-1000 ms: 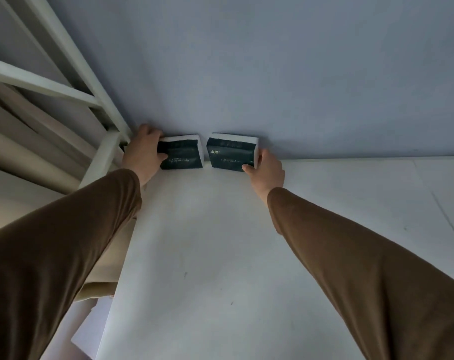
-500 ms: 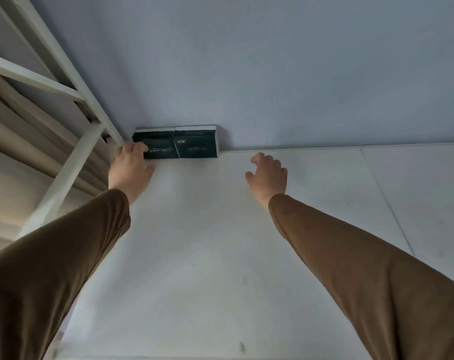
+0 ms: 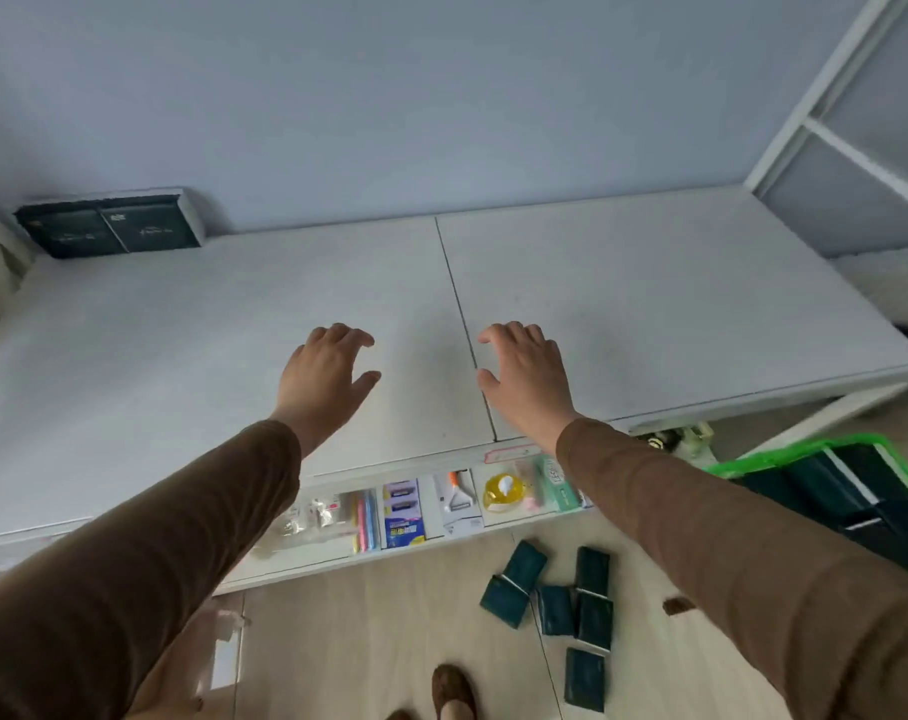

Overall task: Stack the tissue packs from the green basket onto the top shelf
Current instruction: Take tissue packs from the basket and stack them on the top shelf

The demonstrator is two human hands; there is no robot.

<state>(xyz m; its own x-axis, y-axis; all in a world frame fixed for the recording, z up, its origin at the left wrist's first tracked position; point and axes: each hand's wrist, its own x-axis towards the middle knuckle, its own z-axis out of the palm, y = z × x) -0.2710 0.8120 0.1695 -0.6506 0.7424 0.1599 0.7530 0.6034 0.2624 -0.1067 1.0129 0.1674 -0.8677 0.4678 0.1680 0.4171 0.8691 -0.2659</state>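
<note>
Two tissue packs (image 3: 109, 224) on white top shelf (image 3: 649, 304), blue wall (image 3: 441, 96) behind; both grips spread.

Dark green tissue packs (image 3: 109, 226); white top shelf (image 3: 623, 304); green basket (image 3: 805, 452).

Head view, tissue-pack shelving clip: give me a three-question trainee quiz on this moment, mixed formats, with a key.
1. True or false: the left hand grips a tissue pack.
2. Where do the two tissue packs on the top shelf sit? A) front edge B) back left corner against the wall C) right end
3. Fill in: loose dark packs lie on the ____, left of the green basket.

Key
1. False; both it and the right hand are open and hold nothing.
2. B
3. floor
</note>
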